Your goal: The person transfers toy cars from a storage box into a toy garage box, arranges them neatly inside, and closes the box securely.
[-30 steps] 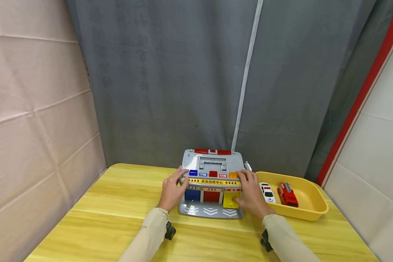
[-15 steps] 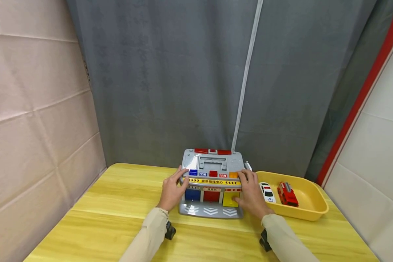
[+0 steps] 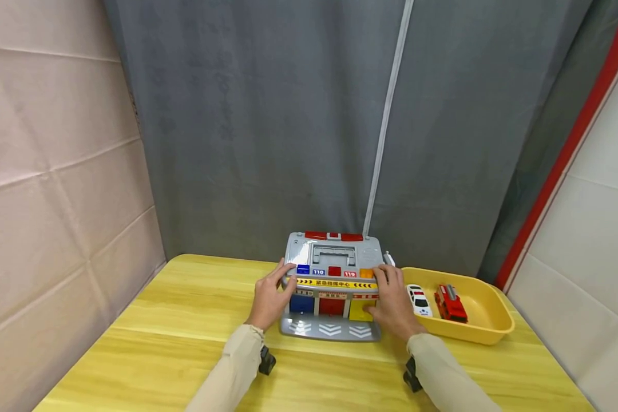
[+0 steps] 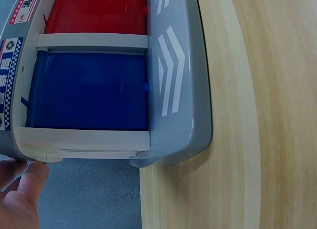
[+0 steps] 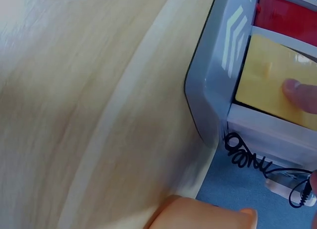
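Observation:
A grey toy garage (image 3: 335, 332) with a blue door (image 4: 89, 90), a red door (image 4: 99, 11) and a yellow door (image 5: 270, 73) stands on the table in the head view. My left hand (image 3: 269, 298) grips its left upper corner, fingers over the roof edge and thumb at the front. On the opposite side, my right hand (image 3: 395, 306) has its fingers on the roof by the orange button (image 3: 366, 273), while the thumb presses the yellow door. That door sits slightly askew in its frame in the right wrist view. Part of it is hidden by the thumb.
A yellow bin (image 3: 486, 335) stands right of the garage, holding a white toy car (image 3: 419, 301) and a red toy fire truck (image 3: 450, 303). A black coiled cord (image 5: 242, 152) hangs at the garage's side. A grey curtain (image 3: 268, 126) rises behind the table (image 3: 195, 320).
The yellow door's lower edge has moved slightly inward under my right thumb. Both hands stay in nearly the same place on the garage, and the head view has shifted a little.

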The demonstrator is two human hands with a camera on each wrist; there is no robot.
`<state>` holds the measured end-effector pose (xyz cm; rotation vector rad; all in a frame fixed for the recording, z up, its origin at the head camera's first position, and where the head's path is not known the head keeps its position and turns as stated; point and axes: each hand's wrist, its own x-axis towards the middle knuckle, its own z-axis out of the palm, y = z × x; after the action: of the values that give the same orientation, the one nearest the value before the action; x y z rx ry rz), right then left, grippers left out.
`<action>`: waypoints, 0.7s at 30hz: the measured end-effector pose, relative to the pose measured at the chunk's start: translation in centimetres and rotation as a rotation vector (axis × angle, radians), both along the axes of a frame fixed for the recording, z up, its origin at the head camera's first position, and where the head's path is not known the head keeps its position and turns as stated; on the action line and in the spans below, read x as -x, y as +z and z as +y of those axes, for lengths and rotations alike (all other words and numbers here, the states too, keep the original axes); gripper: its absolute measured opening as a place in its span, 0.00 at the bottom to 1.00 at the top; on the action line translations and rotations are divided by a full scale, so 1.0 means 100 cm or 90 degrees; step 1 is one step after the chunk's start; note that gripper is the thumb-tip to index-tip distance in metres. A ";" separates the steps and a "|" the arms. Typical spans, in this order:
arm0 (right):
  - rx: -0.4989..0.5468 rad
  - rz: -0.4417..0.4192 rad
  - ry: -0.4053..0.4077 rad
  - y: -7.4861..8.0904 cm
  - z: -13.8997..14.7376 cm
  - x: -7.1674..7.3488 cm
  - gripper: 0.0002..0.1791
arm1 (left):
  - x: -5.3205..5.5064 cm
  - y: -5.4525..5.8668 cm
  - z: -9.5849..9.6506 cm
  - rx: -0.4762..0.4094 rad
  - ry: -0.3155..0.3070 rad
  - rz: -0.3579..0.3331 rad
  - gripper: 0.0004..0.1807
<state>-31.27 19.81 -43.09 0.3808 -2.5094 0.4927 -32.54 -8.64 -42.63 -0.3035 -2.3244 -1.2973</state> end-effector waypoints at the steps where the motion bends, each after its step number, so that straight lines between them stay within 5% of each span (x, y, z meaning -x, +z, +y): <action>1: -0.002 0.008 -0.002 0.000 -0.001 0.000 0.51 | 0.000 0.000 0.000 0.000 0.001 -0.001 0.18; 14: -0.018 0.088 -0.008 -0.005 -0.005 0.007 0.49 | 0.000 0.003 -0.001 0.010 0.005 0.001 0.17; 21: -0.027 0.054 -0.016 -0.003 -0.003 0.004 0.50 | 0.000 0.003 0.000 0.009 0.006 -0.005 0.18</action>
<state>-31.67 19.50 -43.35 0.3784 -2.4421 0.4057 -32.52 -8.64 -42.35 -0.2926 -2.3405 -1.2802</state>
